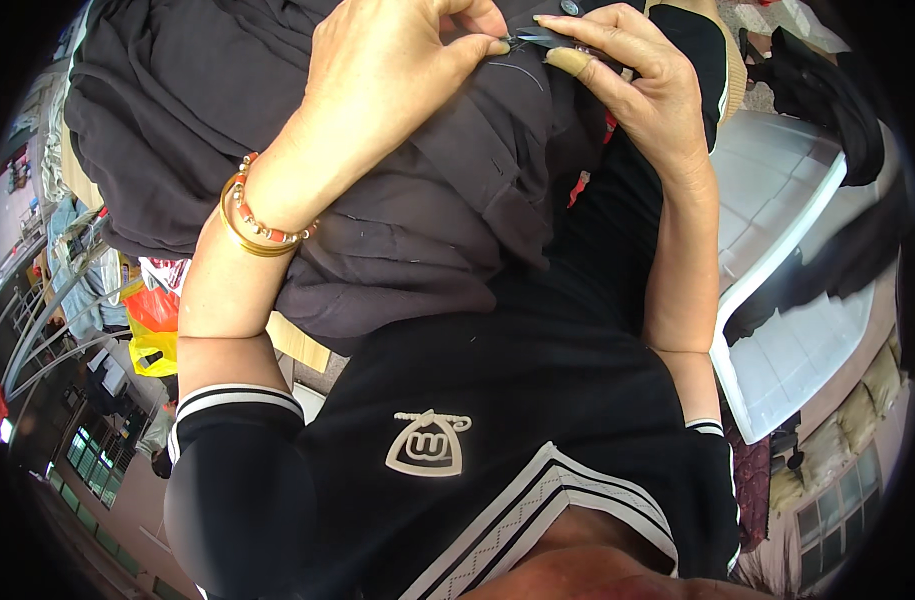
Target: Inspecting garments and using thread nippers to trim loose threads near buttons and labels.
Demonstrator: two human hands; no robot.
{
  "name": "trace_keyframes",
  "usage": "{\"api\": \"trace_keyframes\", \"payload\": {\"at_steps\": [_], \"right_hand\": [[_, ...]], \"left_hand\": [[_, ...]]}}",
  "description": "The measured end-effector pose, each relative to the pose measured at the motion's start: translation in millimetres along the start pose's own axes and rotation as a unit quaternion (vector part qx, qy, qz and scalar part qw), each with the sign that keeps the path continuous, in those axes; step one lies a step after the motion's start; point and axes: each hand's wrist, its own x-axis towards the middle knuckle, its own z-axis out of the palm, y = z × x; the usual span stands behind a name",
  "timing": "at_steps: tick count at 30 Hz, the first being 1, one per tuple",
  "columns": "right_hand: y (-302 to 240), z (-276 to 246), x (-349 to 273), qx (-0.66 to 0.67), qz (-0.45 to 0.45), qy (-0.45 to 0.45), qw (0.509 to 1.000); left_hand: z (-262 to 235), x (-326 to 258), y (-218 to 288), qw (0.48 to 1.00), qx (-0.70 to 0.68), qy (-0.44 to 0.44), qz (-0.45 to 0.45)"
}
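A dark grey garment lies bunched over my lap and the surface beyond. My left hand, with gold and beaded bangles at the wrist, presses on it and pinches the cloth between thumb and forefinger near a light stitched seam. My right hand is just to the right of it and holds small dark thread snips. The blades point left and meet my left fingertips. A tan cover wraps my right thumb tip. The snips' handle is hidden inside the hand.
A white plastic chair stands at the right with dark cloth draped over it. Red bits of fabric peek out under the garment. An orange and yellow bag sits at the left, by metal railings.
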Motion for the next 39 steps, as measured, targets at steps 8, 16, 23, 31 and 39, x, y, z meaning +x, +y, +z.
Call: {"api": "trace_keyframes", "payload": {"at_steps": [8, 16, 23, 31, 39], "right_hand": [[1.3, 1.7, -0.6, -0.059, -0.034, 0.003, 0.998], [2.7, 2.6, 2.2, -0.069, -0.068, 0.0, 0.995], [3.4, 6.4, 2.4, -0.117, -0.092, 0.002, 0.989], [18.5, 4.9, -11.6, -0.013, -0.05, 0.086, 0.995], [39.8, -0.6, -31.6, 0.064, 0.022, 0.169, 0.983]], "left_hand": [[0.0, 0.1, -4.2, 0.998, 0.005, 0.011, 0.059], [-2.4, 1.1, -4.6, 0.999, -0.01, -0.017, 0.045], [-2.6, 1.5, -1.3, 0.999, -0.022, -0.023, 0.014], [-3.3, 3.6, 4.9, 0.998, -0.001, -0.048, -0.039], [8.5, 0.3, -22.8, 0.986, 0.088, 0.016, 0.142]]}}
